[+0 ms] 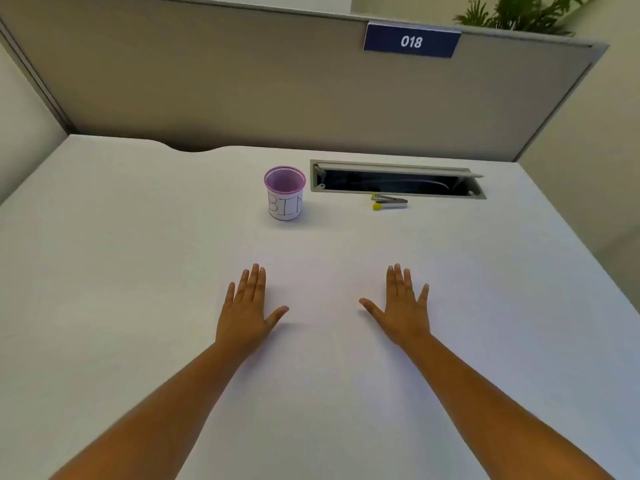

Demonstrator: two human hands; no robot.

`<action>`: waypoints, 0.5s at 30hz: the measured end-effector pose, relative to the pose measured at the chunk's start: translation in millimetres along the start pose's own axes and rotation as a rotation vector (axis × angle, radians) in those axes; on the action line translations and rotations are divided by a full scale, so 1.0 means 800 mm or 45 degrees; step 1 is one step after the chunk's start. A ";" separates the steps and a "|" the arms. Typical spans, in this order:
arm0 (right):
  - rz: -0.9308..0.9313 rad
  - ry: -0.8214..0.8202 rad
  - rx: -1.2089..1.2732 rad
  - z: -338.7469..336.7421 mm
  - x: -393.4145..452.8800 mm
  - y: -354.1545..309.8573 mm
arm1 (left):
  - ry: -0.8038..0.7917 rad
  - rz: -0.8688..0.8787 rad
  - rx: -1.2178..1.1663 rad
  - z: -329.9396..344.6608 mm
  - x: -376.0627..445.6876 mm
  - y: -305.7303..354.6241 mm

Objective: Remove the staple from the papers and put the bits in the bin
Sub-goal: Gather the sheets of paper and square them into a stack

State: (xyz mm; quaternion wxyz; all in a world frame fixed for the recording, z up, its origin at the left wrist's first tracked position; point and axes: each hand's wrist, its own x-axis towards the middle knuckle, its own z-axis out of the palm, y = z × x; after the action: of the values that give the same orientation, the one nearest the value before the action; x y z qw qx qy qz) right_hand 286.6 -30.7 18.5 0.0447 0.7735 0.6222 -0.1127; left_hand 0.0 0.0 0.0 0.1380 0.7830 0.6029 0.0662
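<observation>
White counter [104, 271] fills most of the frame, walled at the back by a grey partition [207, 81]. Nearest the camera, two bare forearms run up from the lower corners toward the middle. The left hand [247, 308] lies palm down on the counter just left of centre, fingers straight and close together, thumb spread out to the right, holding nothing. The right hand [401, 306] mirrors it just right of centre, flat on the surface, fingers straight, thumb spread to the left, also holding nothing. The two hands are well apart from each other.

Farther up, above the left hand and a little to its right, stands a small pink-rimmed cup [285, 194], upright, with a white label lettered "BIN". To its right, a staple remover [388, 201] with yellow tips lies on the counter, touching or just beside the front edge of an open cable hatch [398, 180] sunk into the surface.

No papers can be made out on the white counter.

At the top, a blue plate [411, 40] reading "018" hangs on the partition, with green leaves [519, 12] behind it at the upper right.
</observation>
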 end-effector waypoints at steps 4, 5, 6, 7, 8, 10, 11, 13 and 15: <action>0.036 0.006 0.035 0.026 -0.016 0.005 | 0.005 -0.047 -0.018 0.020 -0.018 -0.012; 0.037 0.005 0.042 0.032 -0.018 0.005 | 0.012 -0.053 -0.030 0.024 -0.020 -0.013; 0.044 0.004 0.035 0.034 -0.017 0.004 | 0.009 -0.061 -0.025 0.027 -0.021 -0.014; 0.047 0.009 0.040 0.035 -0.017 0.005 | 0.004 -0.068 -0.024 0.030 -0.022 -0.014; 0.048 0.013 0.043 0.037 -0.016 0.004 | -0.003 -0.068 -0.035 0.032 -0.022 -0.013; 0.058 0.026 0.044 0.040 -0.016 0.004 | -0.004 -0.083 -0.017 0.035 -0.023 -0.013; 0.065 0.035 0.054 0.041 -0.017 0.004 | -0.002 -0.086 -0.018 0.035 -0.023 -0.012; 0.072 0.058 0.066 0.043 -0.019 0.003 | 0.021 -0.082 -0.018 0.037 -0.025 -0.013; 0.073 0.071 0.078 0.044 -0.020 0.003 | 0.031 -0.077 -0.009 0.037 -0.025 -0.013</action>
State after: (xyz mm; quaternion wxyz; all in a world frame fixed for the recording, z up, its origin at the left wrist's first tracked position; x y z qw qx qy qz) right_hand 281.6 -53.6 -11.9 0.0068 0.7948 0.5971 -0.1087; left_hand -7.1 -20.9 -29.9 0.1351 0.7631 0.6276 0.0737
